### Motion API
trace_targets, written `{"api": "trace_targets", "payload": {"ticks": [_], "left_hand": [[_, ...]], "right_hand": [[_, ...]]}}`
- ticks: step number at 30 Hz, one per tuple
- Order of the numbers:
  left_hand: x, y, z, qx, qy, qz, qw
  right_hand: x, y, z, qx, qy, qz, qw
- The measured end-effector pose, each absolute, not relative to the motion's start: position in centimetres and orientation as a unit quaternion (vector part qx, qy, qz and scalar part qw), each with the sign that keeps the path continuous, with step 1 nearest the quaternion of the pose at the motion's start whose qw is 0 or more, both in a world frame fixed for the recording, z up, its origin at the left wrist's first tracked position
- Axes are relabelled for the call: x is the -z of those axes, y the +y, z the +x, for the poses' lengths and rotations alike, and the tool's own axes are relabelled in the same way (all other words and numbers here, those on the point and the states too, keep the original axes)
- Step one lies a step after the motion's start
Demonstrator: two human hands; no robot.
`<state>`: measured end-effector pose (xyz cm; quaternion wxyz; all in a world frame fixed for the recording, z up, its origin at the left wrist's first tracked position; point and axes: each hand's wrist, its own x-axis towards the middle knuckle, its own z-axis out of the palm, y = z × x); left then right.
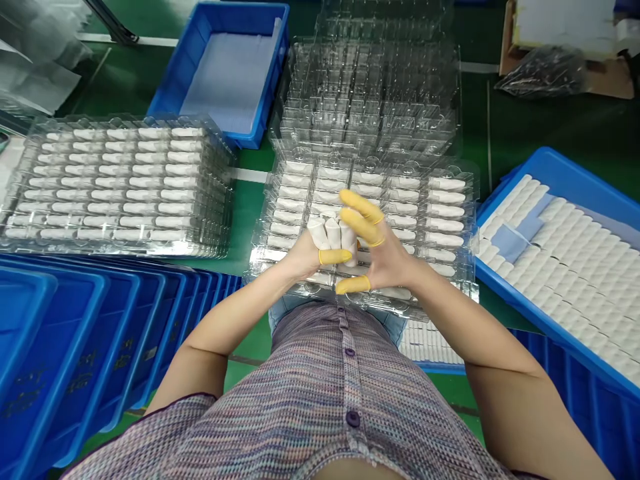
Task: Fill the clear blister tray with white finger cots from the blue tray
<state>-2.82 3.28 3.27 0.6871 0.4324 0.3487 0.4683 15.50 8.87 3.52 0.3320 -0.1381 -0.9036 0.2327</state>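
Head view shows my left hand point(302, 257) clamped on white pieces point(333, 233), likely light and smooth, best pinched mid-body; my right hand point(390, 259) holds thumb and fingers apart.

A green gap runs left of the left hand point(306, 253), before the filled tray stack point(115, 183). Beyond both hands, clear trays point(373, 87) block low reach; right of the right hand point(389, 259), a blue bin point(525, 308) stands in the way.
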Motion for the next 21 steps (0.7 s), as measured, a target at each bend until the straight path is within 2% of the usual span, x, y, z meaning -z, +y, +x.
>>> {"api": "trace_targets", "payload": {"ticks": [5, 7, 14, 21], "left_hand": [[-4.5, 5.1, -4.9, -0.503, 0.454, 0.579, 0.453], [-5.3, 5.8, -5.4, -0.479, 0.473, 0.619, 0.404], [-7.5, 8.2, -5.8, -0.497, 0.457, 0.631, 0.382], [-7.3, 9.0, -5.9, -0.477, 0.464, 0.654, 0.36]], "right_hand": [[-4.1, 9.5, 15.9, -0.258, -0.879, -0.221, 0.334], [-4.5, 9.8, 15.7, -0.246, -0.88, -0.217, 0.343], [-6.6, 11.3, 14.9, -0.165, -0.889, -0.21, 0.371], [-7.9, 12.4, 14.8, -0.13, -0.893, -0.196, 0.384]]}}
